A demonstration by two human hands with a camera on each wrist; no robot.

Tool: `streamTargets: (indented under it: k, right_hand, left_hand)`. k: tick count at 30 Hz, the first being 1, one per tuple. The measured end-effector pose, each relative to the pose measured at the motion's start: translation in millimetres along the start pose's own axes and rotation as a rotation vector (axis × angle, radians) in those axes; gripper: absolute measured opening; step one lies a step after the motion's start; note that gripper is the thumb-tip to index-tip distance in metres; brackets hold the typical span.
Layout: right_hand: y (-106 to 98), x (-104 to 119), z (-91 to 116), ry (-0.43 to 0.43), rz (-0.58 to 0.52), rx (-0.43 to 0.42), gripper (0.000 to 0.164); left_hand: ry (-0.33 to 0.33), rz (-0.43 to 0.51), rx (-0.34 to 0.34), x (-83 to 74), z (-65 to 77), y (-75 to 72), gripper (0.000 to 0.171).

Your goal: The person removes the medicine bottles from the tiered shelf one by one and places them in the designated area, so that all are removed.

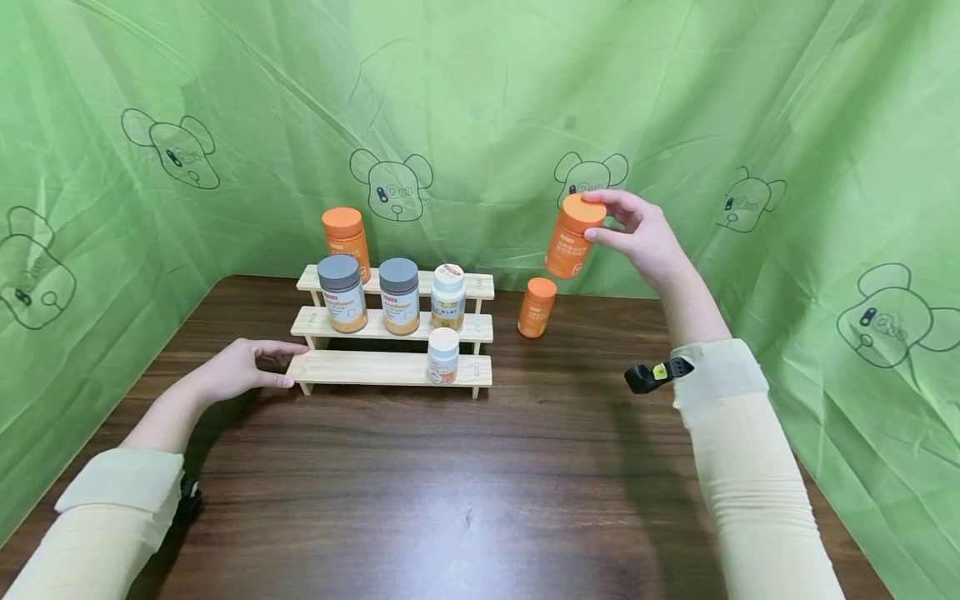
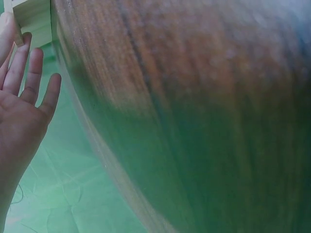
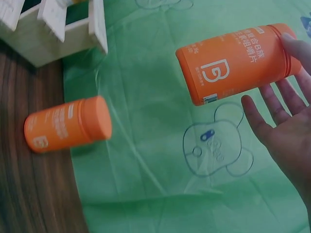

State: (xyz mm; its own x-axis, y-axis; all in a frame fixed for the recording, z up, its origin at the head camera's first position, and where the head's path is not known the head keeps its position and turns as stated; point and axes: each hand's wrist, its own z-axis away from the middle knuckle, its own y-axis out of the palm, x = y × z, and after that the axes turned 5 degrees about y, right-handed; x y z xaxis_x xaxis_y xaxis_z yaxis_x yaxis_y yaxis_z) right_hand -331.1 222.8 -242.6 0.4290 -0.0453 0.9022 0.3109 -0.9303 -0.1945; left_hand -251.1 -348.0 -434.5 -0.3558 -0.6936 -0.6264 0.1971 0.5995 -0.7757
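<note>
My right hand (image 1: 630,233) grips a large orange bottle (image 1: 572,242) by its cap and holds it in the air, slightly tilted. Below it, a smaller orange bottle (image 1: 537,310) stands upright on the table. At the left end of a three-step wooden display rack (image 1: 360,367), my left hand (image 1: 243,369) holds the lowest step between thumb and fingers. On the top step is another large orange bottle (image 1: 343,229). Two grey-capped bottles (image 1: 342,296) and a white-capped bottle (image 1: 448,297) occupy the middle step. A small white bottle (image 1: 443,357) sits on the lowest step's right side.
The dark wooden table (image 1: 450,483) carries the rack and the smaller orange bottle. A green curtain (image 1: 480,100) with bear-head drawings surrounds the table's back and sides. A black strap device (image 1: 657,375) is on the right wrist.
</note>
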Motion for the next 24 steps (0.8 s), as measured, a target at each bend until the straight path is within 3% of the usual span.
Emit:
streamTargets:
  k: [24]
  right_hand:
    - [-31, -56, 23, 0.149, 0.139, -0.047, 0.048]
  left_hand:
    - [-0.002, -0.021, -0.007, 0.2, 0.2, -0.1, 0.056]
